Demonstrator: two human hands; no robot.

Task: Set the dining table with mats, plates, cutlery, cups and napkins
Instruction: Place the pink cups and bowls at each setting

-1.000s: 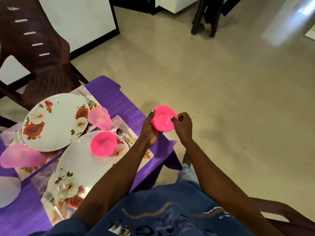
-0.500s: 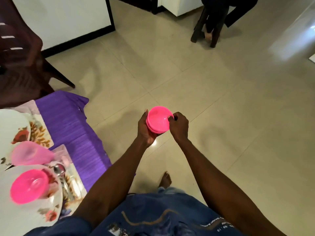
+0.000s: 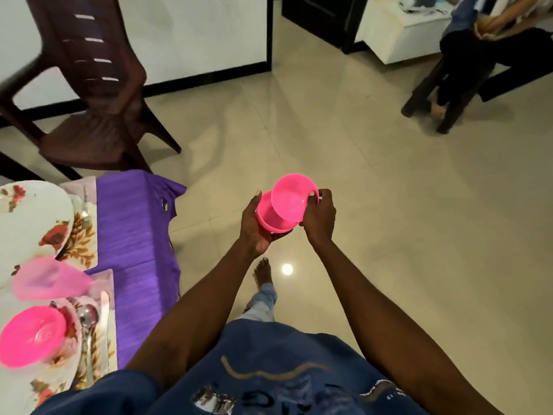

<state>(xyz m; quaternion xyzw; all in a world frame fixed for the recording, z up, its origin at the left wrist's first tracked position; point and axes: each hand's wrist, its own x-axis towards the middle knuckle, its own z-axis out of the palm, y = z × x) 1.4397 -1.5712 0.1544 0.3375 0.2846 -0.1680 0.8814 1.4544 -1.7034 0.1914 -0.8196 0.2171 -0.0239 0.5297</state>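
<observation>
Over the floor, to the right of the table, I hold two bright pink bowls. My left hand [image 3: 254, 226] cups the lower pink bowl [image 3: 269, 221] from below. My right hand [image 3: 318, 218] pinches the rim of the upper pink bowl [image 3: 291, 197], lifted and tilted partly out of the lower one. On the purple tablecloth [image 3: 134, 235] at the left lie two floral plates [image 3: 27, 217] on mats. A third pink bowl [image 3: 31, 335] sits on the near plate. A translucent pink cup [image 3: 49, 278] lies between the plates, and a spoon [image 3: 88, 316] rests beside the near plate.
A dark brown plastic chair [image 3: 95, 94] stands at the table's far end. Another person sits on a dark stool [image 3: 454, 85] at the top right. Pale tiled floor [image 3: 389, 235] spreads to the right of the table; my bare foot [image 3: 263, 272] is on it.
The upper bowl has come apart from the lower one, which were nested together before. The view has swung, so the table sits further left and the chair shows again.
</observation>
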